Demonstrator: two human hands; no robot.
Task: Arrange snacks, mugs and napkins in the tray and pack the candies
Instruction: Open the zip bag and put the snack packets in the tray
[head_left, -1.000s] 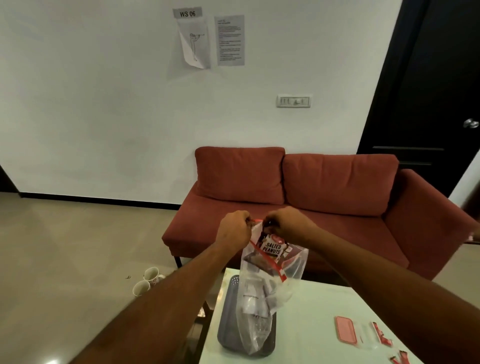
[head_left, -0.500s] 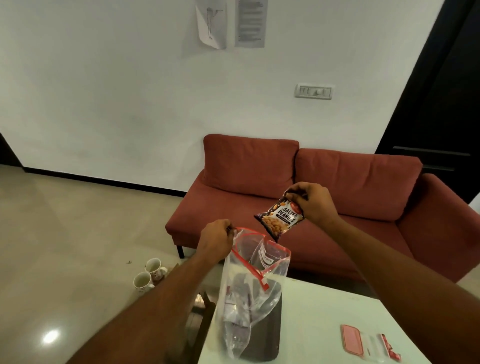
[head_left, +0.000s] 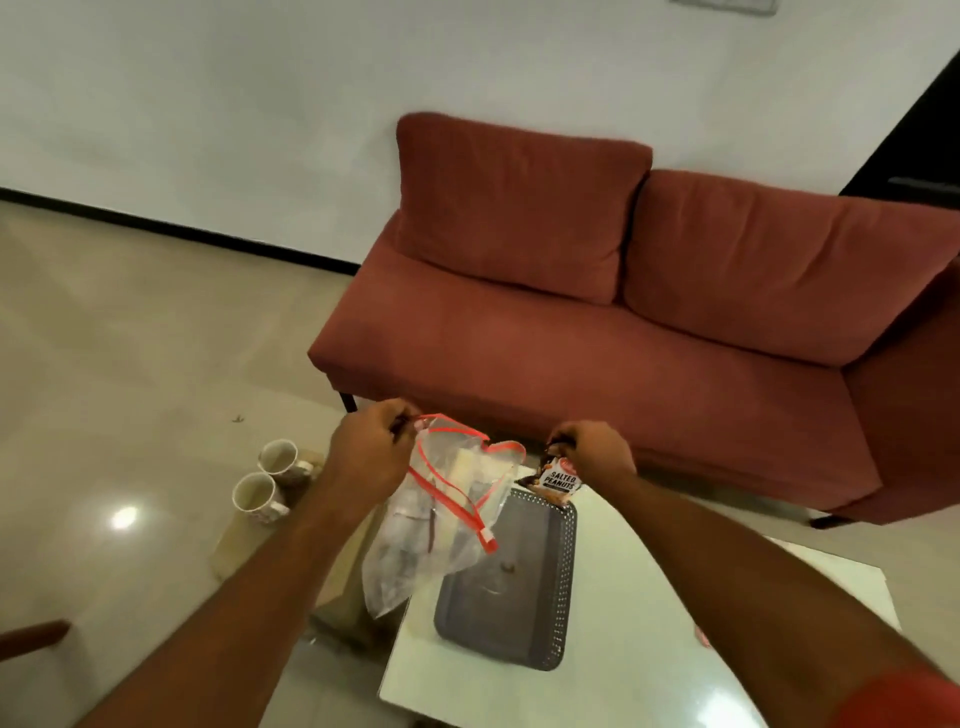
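Note:
My left hand (head_left: 366, 457) grips the red-zipped rim of a clear plastic bag (head_left: 434, 525) that hangs open over the table's left edge, with several white packets inside. My right hand (head_left: 597, 454) holds a salted peanuts packet (head_left: 558, 480) by its top, just above the far end of the grey perforated tray (head_left: 563, 582). The tray lies on the white table (head_left: 639, 649) and holds only a small brown scrap. Two patterned mugs (head_left: 270, 480) stand on a low surface to the left, beyond the bag.
A red sofa (head_left: 597, 332) stands right behind the table. Tiled floor (head_left: 130, 338) spreads to the left. A pink item (head_left: 701, 635) peeks out at the table's right edge, beside my right forearm.
My right hand pulled the peanuts packet out of the bag, then lowered it to the right, down over the tray. My left hand kept hold of the bag. The view tilted downward.

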